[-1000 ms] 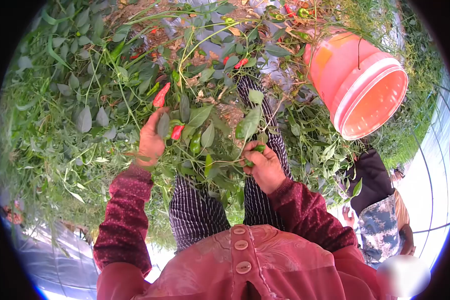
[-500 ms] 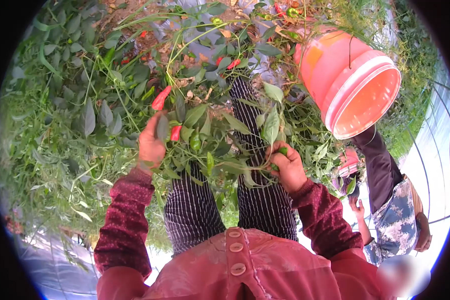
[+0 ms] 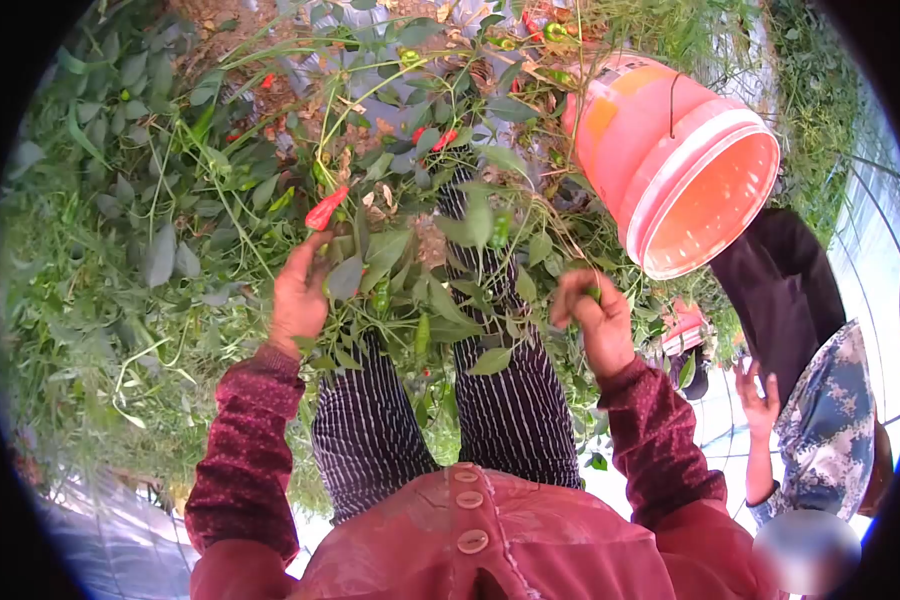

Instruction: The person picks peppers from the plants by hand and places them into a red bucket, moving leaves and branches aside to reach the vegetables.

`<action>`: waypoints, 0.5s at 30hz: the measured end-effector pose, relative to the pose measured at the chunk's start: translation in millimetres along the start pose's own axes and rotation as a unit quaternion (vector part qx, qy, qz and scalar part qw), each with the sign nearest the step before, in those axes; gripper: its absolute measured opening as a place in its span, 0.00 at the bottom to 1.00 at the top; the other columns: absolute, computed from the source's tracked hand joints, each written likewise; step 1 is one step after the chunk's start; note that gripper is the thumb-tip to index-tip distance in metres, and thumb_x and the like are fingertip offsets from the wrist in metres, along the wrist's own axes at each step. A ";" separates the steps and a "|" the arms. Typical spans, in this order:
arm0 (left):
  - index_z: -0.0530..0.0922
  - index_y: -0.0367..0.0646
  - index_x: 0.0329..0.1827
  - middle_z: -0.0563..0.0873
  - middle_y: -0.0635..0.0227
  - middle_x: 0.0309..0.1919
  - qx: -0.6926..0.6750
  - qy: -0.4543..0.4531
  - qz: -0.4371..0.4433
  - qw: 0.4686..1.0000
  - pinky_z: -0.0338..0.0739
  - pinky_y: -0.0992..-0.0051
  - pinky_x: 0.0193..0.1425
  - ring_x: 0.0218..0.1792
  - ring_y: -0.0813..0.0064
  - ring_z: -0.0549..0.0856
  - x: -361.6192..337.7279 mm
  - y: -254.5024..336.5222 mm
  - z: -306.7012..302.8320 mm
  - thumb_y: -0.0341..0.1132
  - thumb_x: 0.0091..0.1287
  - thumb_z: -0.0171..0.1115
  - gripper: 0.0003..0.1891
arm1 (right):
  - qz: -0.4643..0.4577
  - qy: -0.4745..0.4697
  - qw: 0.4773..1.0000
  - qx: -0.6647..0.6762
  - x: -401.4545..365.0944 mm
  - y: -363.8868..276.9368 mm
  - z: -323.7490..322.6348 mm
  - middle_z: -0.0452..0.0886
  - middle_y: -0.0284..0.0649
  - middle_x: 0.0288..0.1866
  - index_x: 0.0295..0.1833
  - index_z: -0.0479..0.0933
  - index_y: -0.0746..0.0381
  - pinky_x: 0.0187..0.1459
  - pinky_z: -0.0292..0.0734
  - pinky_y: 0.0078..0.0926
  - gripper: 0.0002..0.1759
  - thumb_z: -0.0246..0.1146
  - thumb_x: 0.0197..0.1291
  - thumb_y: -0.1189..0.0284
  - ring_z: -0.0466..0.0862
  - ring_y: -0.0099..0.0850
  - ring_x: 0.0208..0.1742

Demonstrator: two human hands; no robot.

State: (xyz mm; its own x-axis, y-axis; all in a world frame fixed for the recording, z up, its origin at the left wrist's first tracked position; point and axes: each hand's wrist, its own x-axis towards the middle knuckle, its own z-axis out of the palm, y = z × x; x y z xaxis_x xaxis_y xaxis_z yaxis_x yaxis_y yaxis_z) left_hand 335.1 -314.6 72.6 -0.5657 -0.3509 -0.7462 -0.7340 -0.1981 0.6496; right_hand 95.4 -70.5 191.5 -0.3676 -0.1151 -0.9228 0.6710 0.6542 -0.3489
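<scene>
My left hand (image 3: 298,295) is closed, with a red chili pepper (image 3: 326,208) jutting from its fingertips beside the leaves of a pepper plant. Curled fingers of my right hand (image 3: 598,318) hold a green chili pepper (image 3: 593,293), mostly covered by the fingers. Between my hands the leafy pepper plant (image 3: 385,250) carries a hanging green pepper (image 3: 423,334). More red peppers (image 3: 444,140) show low among the leaves beyond.
A pink bucket (image 3: 620,150) with a white rim lies tilted at the upper right, its mouth facing me. Another person in a camouflage top (image 3: 828,430) is at the right, one hand (image 3: 758,400) raised. Dense pepper foliage (image 3: 120,270) fills the left.
My right hand has drawn back from the plant stems, which have sprung away. The red pepper at my left hand has tilted. The second red pepper beside it no longer shows.
</scene>
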 end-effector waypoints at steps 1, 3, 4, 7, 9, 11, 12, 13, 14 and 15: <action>0.73 0.41 0.58 0.80 0.62 0.50 0.003 0.001 0.000 1.000 0.72 0.75 0.57 0.52 0.72 0.78 -0.5 2.9 -0.5 0.12 0.57 0.51 0.25 | -0.054 0.004 0.998 -0.036 10.4 -13.9 9.5 0.77 0.35 0.29 0.44 0.72 0.65 0.30 0.73 0.20 0.09 0.51 0.58 0.77 0.76 0.23 0.26; 0.73 0.41 0.57 0.80 0.62 0.49 0.018 0.002 -0.005 1.000 0.72 0.74 0.57 0.51 0.70 0.80 -0.4 8.4 -1.1 0.13 0.58 0.51 0.23 | -0.091 0.001 0.988 -0.126 38.5 -31.3 24.0 0.79 0.37 0.31 0.43 0.74 0.66 0.32 0.74 0.23 0.09 0.54 0.58 0.75 0.78 0.27 0.28; 0.73 0.41 0.57 0.80 0.62 0.49 0.018 0.001 -0.006 1.000 0.72 0.74 0.57 0.51 0.70 0.80 -1.9 6.4 -0.8 0.13 0.58 0.51 0.23 | -0.126 0.000 0.968 -0.218 50.3 -35.6 28.9 0.81 0.40 0.32 0.43 0.75 0.66 0.34 0.75 0.26 0.10 0.57 0.58 0.73 0.80 0.30 0.30; 0.74 0.41 0.56 0.80 0.61 0.48 0.022 -0.008 -0.023 0.999 0.73 0.74 0.56 0.50 0.69 0.81 -0.8 -1.1 -1.7 0.12 0.58 0.50 0.24 | -0.134 -0.060 0.859 -0.490 90.4 -2.4 37.8 0.82 0.50 0.35 0.41 0.76 0.67 0.38 0.76 0.33 0.14 0.63 0.55 0.67 0.81 0.42 0.33; 0.74 0.42 0.56 0.81 0.60 0.47 0.042 -0.009 -0.008 0.999 0.75 0.75 0.55 0.48 0.69 0.81 0.1 0.7 -2.9 0.13 0.58 0.51 0.23 | -0.139 -0.055 0.841 -0.519 97.8 18.8 41.0 0.81 0.53 0.35 0.41 0.76 0.67 0.39 0.75 0.36 0.17 0.64 0.54 0.63 0.80 0.46 0.35; 0.74 0.42 0.56 0.81 0.60 0.47 0.051 -0.007 0.007 0.999 0.75 0.75 0.54 0.48 0.69 0.81 1.2 6.8 -3.5 0.13 0.58 0.51 0.23 | -0.140 -0.050 0.824 -0.547 97.0 16.5 49.4 0.79 0.55 0.35 0.41 0.76 0.66 0.40 0.75 0.40 0.20 0.65 0.54 0.59 0.79 0.51 0.36; 0.74 0.42 0.56 0.81 0.60 0.47 0.060 -0.005 0.024 0.998 0.75 0.75 0.54 0.47 0.70 0.82 0.9 8.9 -1.8 0.13 0.58 0.52 0.23 | -0.100 -0.084 0.809 -0.574 98.4 14.0 51.3 0.80 0.54 0.35 0.43 0.76 0.67 0.41 0.74 0.41 0.24 0.64 0.52 0.55 0.80 0.50 0.38; 0.74 0.42 0.56 0.81 0.60 0.47 0.060 -0.006 0.025 0.998 0.75 0.75 0.54 0.47 0.70 0.82 1.4 8.6 0.2 0.13 0.58 0.52 0.23 | -0.062 -0.118 0.791 -0.598 99.9 8.5 56.3 0.80 0.53 0.35 0.44 0.75 0.67 0.43 0.74 0.42 0.28 0.64 0.51 0.52 0.80 0.50 0.40; 0.74 0.41 0.55 0.80 0.60 0.46 0.053 -0.007 0.006 0.999 0.75 0.75 0.54 0.48 0.69 0.81 1.1 7.7 1.6 0.13 0.57 0.52 0.23 | -0.051 -0.132 0.775 -0.616 100.3 8.2 61.3 0.80 0.53 0.37 0.46 0.75 0.66 0.45 0.73 0.42 0.28 0.62 0.52 0.51 0.80 0.49 0.42; 0.74 0.41 0.55 0.80 0.60 0.46 0.046 -0.007 -0.014 0.999 0.75 0.75 0.54 0.48 0.69 0.81 0.8 8.3 1.5 0.12 0.57 0.52 0.23 | -0.053 -0.133 0.776 -0.614 100.5 10.1 61.9 0.80 0.53 0.37 0.46 0.75 0.66 0.45 0.73 0.42 0.28 0.62 0.52 0.51 0.80 0.49 0.42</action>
State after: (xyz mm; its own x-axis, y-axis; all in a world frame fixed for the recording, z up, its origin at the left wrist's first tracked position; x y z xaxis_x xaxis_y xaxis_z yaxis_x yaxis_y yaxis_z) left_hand 327.9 -315.2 77.2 -0.5499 -0.3327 -0.7661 -0.7805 -0.1218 0.6132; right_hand 105.1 -121.8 85.1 -0.1239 -0.2595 -0.9578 -0.5339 0.8310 -0.1561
